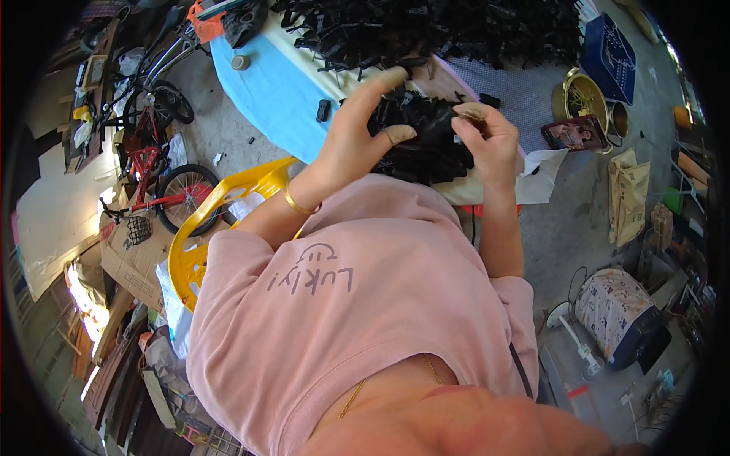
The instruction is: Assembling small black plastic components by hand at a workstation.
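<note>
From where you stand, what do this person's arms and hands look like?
The T-shirt sleeves are short and pink. A thin gold-coloured bangle circles the left wrist; no jewellery shows on the right. Neither the left hand nor the right hand wears a glove, though some fingertips seem covered.

soft, moderately bright light falls evenly over the pink shirt [395, 304] and the worktop [258, 87], while burnt-out glare whitens a patch beside the cardboard [137, 262] at far left and a thin bright strip shows at upper right. the black pieces [430, 163] sink into deep dark with little detail. a round black border swallows the corners, edges bow toward the rim, and the lowest part looks soft.
</note>
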Action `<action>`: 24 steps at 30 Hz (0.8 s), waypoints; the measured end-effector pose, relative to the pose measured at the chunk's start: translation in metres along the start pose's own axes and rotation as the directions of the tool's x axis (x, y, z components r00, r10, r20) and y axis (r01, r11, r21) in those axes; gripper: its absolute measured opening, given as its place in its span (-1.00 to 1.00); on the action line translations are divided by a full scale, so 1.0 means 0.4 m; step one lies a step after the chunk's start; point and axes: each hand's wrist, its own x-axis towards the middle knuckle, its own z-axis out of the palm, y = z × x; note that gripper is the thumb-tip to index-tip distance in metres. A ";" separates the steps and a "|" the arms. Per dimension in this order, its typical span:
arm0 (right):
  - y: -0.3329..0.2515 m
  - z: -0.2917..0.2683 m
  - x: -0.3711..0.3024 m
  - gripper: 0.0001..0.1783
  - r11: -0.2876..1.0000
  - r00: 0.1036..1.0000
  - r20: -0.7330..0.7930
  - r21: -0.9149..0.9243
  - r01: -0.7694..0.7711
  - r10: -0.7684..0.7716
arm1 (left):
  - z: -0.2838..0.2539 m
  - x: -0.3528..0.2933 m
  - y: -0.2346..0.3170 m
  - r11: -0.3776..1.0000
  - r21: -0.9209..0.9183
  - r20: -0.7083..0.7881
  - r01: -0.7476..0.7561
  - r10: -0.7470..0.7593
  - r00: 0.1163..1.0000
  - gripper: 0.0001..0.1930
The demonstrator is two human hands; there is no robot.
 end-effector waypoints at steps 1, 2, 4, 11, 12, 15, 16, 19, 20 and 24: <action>0.000 -0.003 0.000 -0.84 0.989 0.999 0.048 0.148 -0.022 0.015 | -0.003 -0.004 -0.030 0.822 -0.442 0.341 0.359 -0.216 0.915 -0.39; -0.001 -0.003 -0.001 -0.85 0.956 0.995 0.097 0.291 -0.051 0.023 | -0.005 -0.010 -0.047 0.364 -0.611 0.688 0.703 -0.194 0.699 -0.43; 0.000 0.005 0.000 -0.84 0.955 0.987 0.160 0.289 -0.067 0.021 | 0.005 -0.015 -0.047 0.163 -0.605 0.761 0.779 -0.166 0.627 -0.55; 0.005 0.011 0.016 -0.85 0.954 0.905 0.362 0.272 0.127 -0.224 | 0.036 -0.026 -0.038 -0.134 -0.585 0.810 0.800 -0.042 0.585 -0.74; 0.003 0.009 0.014 -0.85 0.967 0.897 0.381 0.199 0.157 -0.223 | 0.036 -0.027 -0.041 -0.135 -0.585 0.810 0.800 -0.042 0.585 -0.74; -0.018 0.044 -0.009 -0.87 0.996 0.983 0.170 0.061 0.065 -0.075 | 0.038 -0.029 -0.047 -0.080 -0.618 0.784 0.782 -0.140 0.605 -0.74; -0.022 0.045 -0.018 -0.87 0.996 0.983 0.171 0.061 0.065 -0.075 | 0.036 -0.026 -0.040 0.052 -0.653 0.725 0.755 -0.246 0.644 -0.75; -0.024 0.050 -0.035 -0.85 0.989 0.986 0.164 0.134 -0.058 0.035 | 0.037 -0.034 -0.025 0.336 -0.632 0.582 0.698 -0.388 0.715 -0.78; -0.020 0.054 -0.038 -0.85 0.996 0.984 0.176 0.076 -0.039 0.025 | 0.039 -0.037 -0.021 0.477 -0.577 0.510 0.663 -0.424 0.748 -0.80; -0.021 0.064 -0.035 -0.84 0.997 0.982 0.190 -0.072 0.003 0.010 | 0.041 -0.036 -0.001 0.492 -0.660 0.411 0.569 -0.397 0.820 -0.76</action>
